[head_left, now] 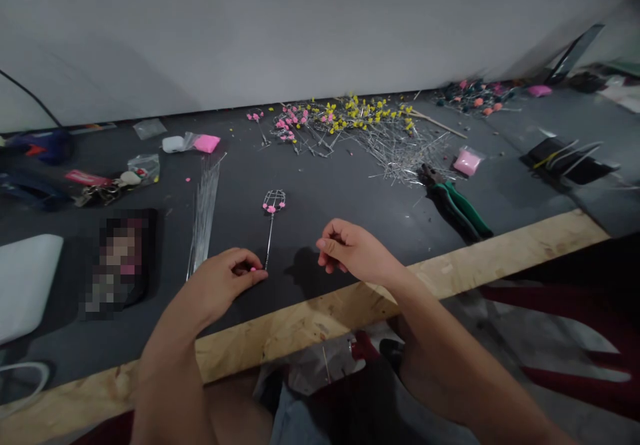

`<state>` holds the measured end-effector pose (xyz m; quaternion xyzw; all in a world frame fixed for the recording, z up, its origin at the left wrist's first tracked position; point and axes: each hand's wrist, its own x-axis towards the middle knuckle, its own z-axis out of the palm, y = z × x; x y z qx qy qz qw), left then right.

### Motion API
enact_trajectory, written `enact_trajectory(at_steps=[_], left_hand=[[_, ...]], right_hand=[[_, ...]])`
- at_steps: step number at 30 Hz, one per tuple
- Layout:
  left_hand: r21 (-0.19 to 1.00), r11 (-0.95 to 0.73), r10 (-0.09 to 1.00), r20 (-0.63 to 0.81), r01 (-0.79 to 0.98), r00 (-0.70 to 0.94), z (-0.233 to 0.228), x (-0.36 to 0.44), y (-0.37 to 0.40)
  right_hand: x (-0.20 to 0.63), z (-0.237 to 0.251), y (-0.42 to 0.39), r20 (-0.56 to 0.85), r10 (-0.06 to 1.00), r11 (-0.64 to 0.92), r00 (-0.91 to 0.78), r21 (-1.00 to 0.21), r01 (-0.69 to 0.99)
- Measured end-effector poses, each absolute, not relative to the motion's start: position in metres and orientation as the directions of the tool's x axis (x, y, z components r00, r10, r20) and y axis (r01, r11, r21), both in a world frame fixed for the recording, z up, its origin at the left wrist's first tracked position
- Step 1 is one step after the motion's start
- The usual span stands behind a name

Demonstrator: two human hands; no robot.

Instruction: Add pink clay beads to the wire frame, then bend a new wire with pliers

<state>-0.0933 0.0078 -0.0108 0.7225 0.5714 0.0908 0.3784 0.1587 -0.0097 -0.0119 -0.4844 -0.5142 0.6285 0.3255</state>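
Your left hand (227, 278) pinches a pink bead (253, 269) at the wire stick (271, 228). Your right hand (350, 248) is closed, beside it. Next, I think, push the bead on gently.

A matt, dark grey counter (350, 192) is seen, edged with a strip of rough, pale chipboard-like wood (500, 258). A thin, shiny metal wire stem (270, 232) topped with a small wire cage is laid on it, dotted with matt pink beads. A bundle of bright metal wires (204, 212) and a tangled heap of wire pins (395, 145) are shown glinting. The pliers (457, 205) are fitted with smooth green plastic grips. Clear glossy plastic bags (467, 160) are filled with pink material.
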Motion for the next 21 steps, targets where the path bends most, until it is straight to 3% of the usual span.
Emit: enact_trajectory(at_steps=[3, 8, 14, 17, 21], left_hand=[[0.607, -0.157, 0.899, -0.239, 0.779, 0.367, -0.014, -0.093, 0.010], [0.568, -0.160, 0.908, -0.236, 0.808, 0.346, -0.017, -0.083, 0.013], [0.540, -0.164, 0.961, -0.103, 0.826, 0.258, -0.018, -0.068, 0.020], [0.639, -0.062, 0.991, -0.050, 0.767, 0.122, -0.016, -0.060, 0.020], [0.915, 0.048, 0.997, -0.069, 0.402, 0.037, -0.010, -0.043, 0.010]], right_hand=[[0.159, -0.014, -0.008, -0.234, 0.918, -0.213, -0.320, -0.972, 0.100], [0.161, -0.018, -0.009, -0.160, 0.923, -0.124, -0.351, -0.985, 0.123], [0.161, -0.019, -0.009, -0.151, 0.926, -0.105, -0.346, -0.983, 0.149], [0.159, -0.021, -0.008, -0.125, 0.954, -0.091, -0.274, -0.986, 0.136], [0.152, -0.021, -0.008, -0.153, 0.953, -0.164, -0.262, -0.986, -0.023]])
